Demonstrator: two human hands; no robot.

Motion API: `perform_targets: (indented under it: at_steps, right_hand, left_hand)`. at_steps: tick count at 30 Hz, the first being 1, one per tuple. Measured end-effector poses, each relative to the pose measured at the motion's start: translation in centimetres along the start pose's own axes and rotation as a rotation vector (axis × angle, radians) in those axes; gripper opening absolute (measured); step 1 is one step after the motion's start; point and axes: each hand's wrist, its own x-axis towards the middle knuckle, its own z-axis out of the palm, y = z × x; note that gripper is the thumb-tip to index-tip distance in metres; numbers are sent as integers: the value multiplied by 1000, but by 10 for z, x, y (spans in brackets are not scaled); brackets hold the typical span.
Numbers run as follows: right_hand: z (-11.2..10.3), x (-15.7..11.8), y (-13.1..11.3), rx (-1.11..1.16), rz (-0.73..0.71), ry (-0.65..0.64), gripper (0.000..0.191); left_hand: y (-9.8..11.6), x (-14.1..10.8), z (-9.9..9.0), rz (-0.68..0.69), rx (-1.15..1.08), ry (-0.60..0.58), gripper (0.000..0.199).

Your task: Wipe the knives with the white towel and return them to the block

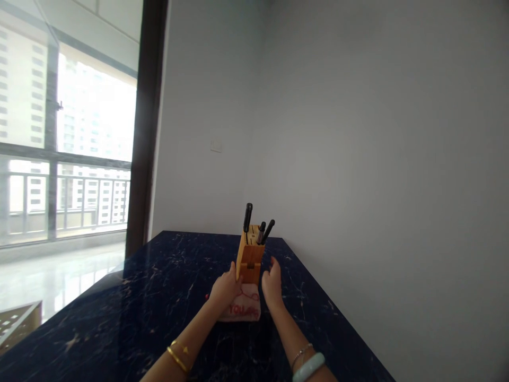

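Note:
A wooden knife block [251, 270] stands upright on the dark table. A black-handled knife [248, 217] sticks out at its left rear, and two more black handles [265, 232] lean at the right. My left hand [226, 286] is closed on the block's lower left side. Just off the right side is my right hand [272, 281], its fingers apart and slightly curled, with a narrow gap to the wood. A pale pink cloth with red lettering [244, 309] lies at the front foot of the block, partly covered by my left hand.
The dark blue marbled table [170, 281] reaches back to a grey wall [338, 159]. At the left is a large window [91, 122] beside a dark frame [145, 116]. A perforated box-like object [19, 323] stands low at the table's left edge.

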Motion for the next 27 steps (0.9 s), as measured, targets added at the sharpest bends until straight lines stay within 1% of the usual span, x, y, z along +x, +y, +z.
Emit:
perform_targets:
  at_steps: [2,3,4,5,6,7,8,9,10,11,13,16,17,19,22,24,27]
  right_hand:
    - [-27,12,-14,22,-12,182,63]
    - [-44,20,-25,76,-80,380,62]
    - [-60,28,-39,112,-165,529,60]
    - [-76,37,-54,116,-262,604,59]
    - [-91,47,-71,80,-340,606,55]
    - [-102,56,-88,7,-381,551,50]
    - [-110,64,-106,-87,-387,466,43]
    - [-115,72,-122,-194,-382,338,38]
    - [-117,79,-136,-293,-344,195,39]
    - [-115,85,-147,-360,-297,79,42]
    - [-108,96,-162,-400,-255,-68,44]
    - [-94,109,-168,-378,-217,-190,32]
    - [-90,112,-168,-372,-203,-213,28]
    - [-85,118,-167,-362,-181,-221,23]
    - [-88,123,-170,-352,-177,-158,17]
    - [-96,126,-178,-341,-193,-79,15]
    - [-119,129,-201,-315,-235,52,20]
  left_hand:
    - [-7,-15,-9,10,22,-3,53]
    - [-11,-25,-14,17,29,-6,51]
    - [-14,-35,-18,25,34,-7,49]
    - [-18,-46,-22,38,39,0,46]
    - [-22,-57,-25,73,47,25,43]
    - [-26,-67,-28,111,52,51,40]
    - [-29,-77,-29,129,64,72,36]
    - [-33,-86,-30,138,84,86,31]
    - [-38,-93,-30,134,107,91,29]
    - [-42,-99,-30,124,129,94,27]
    - [-53,-105,-31,85,162,75,26]
    - [-70,-107,-36,21,184,51,26]
    - [-74,-106,-38,5,188,52,28]
    - [-81,-104,-41,-12,199,57,30]
    - [-82,-102,-42,-7,206,76,32]
    - [-80,-102,-41,2,186,85,33]
    - [-77,-104,-38,11,169,83,35]
